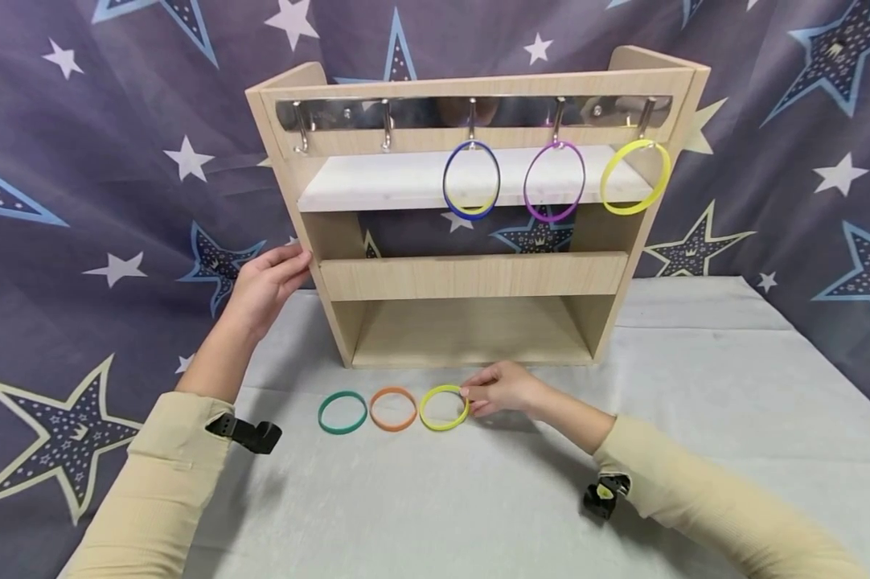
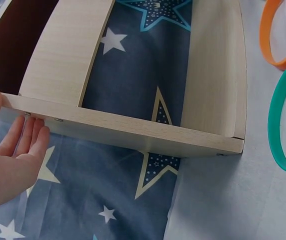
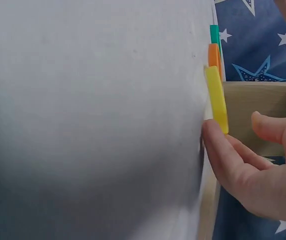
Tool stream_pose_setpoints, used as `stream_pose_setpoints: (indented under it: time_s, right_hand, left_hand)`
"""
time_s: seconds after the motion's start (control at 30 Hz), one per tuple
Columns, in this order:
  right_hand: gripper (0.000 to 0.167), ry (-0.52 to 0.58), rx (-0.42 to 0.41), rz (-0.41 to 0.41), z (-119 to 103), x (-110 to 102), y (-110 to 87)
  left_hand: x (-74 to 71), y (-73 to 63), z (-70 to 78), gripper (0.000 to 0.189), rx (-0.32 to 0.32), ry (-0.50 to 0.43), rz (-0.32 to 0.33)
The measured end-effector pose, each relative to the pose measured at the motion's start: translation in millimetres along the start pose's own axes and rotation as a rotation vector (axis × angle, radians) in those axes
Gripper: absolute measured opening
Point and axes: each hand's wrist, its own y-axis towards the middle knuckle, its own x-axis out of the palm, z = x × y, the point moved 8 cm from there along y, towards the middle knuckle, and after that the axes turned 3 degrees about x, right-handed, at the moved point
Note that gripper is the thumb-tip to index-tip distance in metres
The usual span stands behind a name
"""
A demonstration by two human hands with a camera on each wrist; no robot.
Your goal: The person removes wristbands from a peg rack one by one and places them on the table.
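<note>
A yellow wristband (image 1: 445, 427) lies at the right end of a row on the table, its near end touched by my right hand (image 1: 506, 388). In the right wrist view, the thumb stands apart from that yellow band (image 3: 217, 100), while a fingertip meets its end. Left of it lie an orange wristband (image 1: 394, 429) and a green wristband (image 1: 342, 432). My left hand (image 1: 264, 285) rests against the left side panel of a wooden shelf (image 1: 474, 277). The left wrist view shows its thumb at the front edge and extended fingers (image 2: 30, 137) against the outer side.
A metal hook rail (image 1: 420, 112) spans the shelf's top. From its hooks hang a blue band (image 1: 445, 185) with yellow showing inside, a purple band (image 1: 527, 189) and another yellow band (image 1: 626, 211). Its two left hooks bear nothing. A star-patterned curtain (image 1: 145, 104) stands behind the pale tablecloth (image 1: 406, 507).
</note>
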Motion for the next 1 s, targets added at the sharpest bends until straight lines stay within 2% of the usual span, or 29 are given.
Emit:
stream_pose_setpoints:
  time_s: [0.17, 0.37, 0.63, 0.9, 1.0]
  right_hand:
    - [0.031, -0.053, -0.012, -0.035, -4.4, -2.9, -7.6]
    - [0.035, -0.090, -0.033, -0.025, -13.8, -13.1, -15.4]
    - [0.041, -0.080, -0.110, -0.002, -33.9, -28.5, -25.9]
    - [0.041, -0.001, -0.206, 0.029, -53.8, -41.3, -35.3]
    - [0.042, -0.017, -0.244, 0.053, -63.2, -46.2, -39.1]
  left_hand:
    - [-0.2, -0.7, 1.4, 0.071, -0.001, 0.001, -0.006]
    - [-0.4, -1.0, 2.2, 0.071, -0.005, -0.002, -0.005]
    - [-0.9, -1.2, 1.7, 0.072, -0.021, 0.008, -0.002]
    - [-0.6, -1.7, -0.4, 0.072, -0.029, 0.024, 0.000]
    - [-0.4, -2.2, 0.2, 0.072, -0.028, 0.034, 0.002]
